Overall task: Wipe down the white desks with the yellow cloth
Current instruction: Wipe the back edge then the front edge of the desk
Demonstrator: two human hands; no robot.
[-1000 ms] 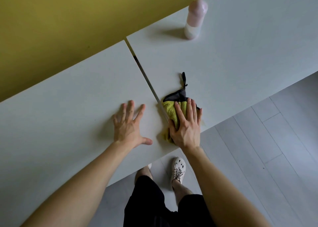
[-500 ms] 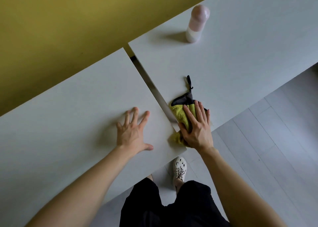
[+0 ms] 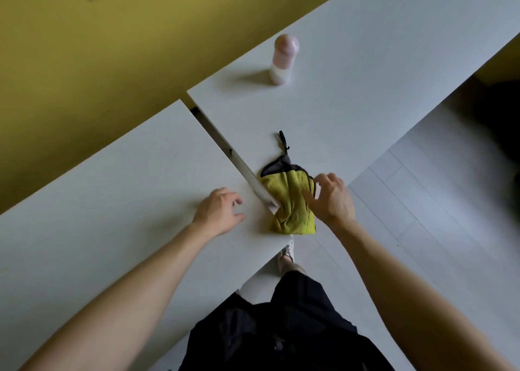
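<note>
Two white tabletops [image 3: 112, 201] have split apart at the seam, yellow cloth [image 3: 289, 201] now straddles the gap, my right hand [image 3: 332, 199] lifted off it, open, left hand [image 3: 219, 213] loosely curled, empty; I'd regrip before wiping.

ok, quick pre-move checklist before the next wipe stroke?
1. Cloth within reach: ok. The yellow cloth lies at the near corner of the right desk, straddling the gap onto the left desk.
2. Cloth gripped: not ok. The right hand is over its right edge, fingers spread, not closed on it.
3. Left hand braced: ok, resting on the left desk, off the cloth.
4. Cloth secure: not ok. Its lower end sits at the desk's front edge and could slip off.
5. Path clear: ok nearby. The pink bottle stands upright far back on the right desk.
</note>
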